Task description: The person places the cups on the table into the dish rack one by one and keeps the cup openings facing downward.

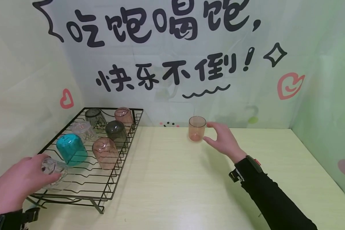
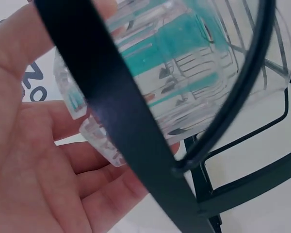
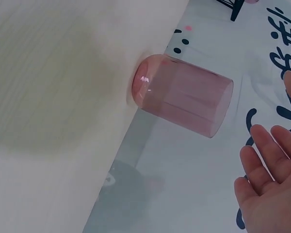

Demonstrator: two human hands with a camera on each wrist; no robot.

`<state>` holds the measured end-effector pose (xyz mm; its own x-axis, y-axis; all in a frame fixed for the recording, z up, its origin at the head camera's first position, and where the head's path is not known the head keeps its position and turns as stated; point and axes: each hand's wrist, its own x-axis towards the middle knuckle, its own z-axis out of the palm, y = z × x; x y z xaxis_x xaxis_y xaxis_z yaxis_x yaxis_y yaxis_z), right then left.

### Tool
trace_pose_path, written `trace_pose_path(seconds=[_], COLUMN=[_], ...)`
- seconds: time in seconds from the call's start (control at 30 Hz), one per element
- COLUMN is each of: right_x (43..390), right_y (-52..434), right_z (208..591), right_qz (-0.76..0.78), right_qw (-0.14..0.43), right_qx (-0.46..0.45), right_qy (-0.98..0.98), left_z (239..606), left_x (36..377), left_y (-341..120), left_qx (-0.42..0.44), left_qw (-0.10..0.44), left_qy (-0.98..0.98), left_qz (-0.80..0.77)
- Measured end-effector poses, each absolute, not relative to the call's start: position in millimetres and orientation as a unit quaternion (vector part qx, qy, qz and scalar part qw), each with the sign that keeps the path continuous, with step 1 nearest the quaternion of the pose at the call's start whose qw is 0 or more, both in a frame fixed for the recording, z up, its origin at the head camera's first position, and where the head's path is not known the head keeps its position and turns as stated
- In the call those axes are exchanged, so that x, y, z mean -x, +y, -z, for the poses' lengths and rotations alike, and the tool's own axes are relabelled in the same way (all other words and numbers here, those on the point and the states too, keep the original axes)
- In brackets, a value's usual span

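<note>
at the far left, the left hand (image 1: pixel 15 187) curls its fingers around a clear ribbed glass (image 1: pixel 54 169) lying on its side at the near corner of a black wire rack (image 1: pixel 115 179); the left wrist view shows the glass pressed into the palm, with teal showing through it. on the rack behind it stand upside-down cups: a teal cup (image 1: pixel 72 149), a clear cup (image 1: pixel 83 131), a dark grey cup (image 1: pixel 95 118), a pink cup (image 1: pixel 105 152), a smoky cup (image 1: pixel 116 131) and a pale pink cup (image 1: pixel 124 117). the rack sits on a pale wooden table (image 1: pixel 175 185). toward the middle, an orange-pink cup (image 1: pixel 197 128) stands upright on the table near the back wall. just to its right, the right hand (image 1: pixel 224 139) is spread wide, thumb and fingers relaxed, close beside the cup but apart from it, holding nothing.
</note>
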<state>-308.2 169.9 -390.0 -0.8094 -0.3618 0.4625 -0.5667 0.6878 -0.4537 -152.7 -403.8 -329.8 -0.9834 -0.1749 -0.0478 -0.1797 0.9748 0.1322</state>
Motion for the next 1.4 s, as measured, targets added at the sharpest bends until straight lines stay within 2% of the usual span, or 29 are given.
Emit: trace_pose_path(seconds=[1.4], right_x=[322], right_y=[156], right_z=[396], right_qz=[-0.258], right_qw=[0.165], right_qx=[-0.259], right_qy=[-0.916], left_z=[341], left_x=[158], left_y=[-398], left_qx=[0.081], left_qw=[0.006], left_qy=[0.994], left_qz=[-0.077])
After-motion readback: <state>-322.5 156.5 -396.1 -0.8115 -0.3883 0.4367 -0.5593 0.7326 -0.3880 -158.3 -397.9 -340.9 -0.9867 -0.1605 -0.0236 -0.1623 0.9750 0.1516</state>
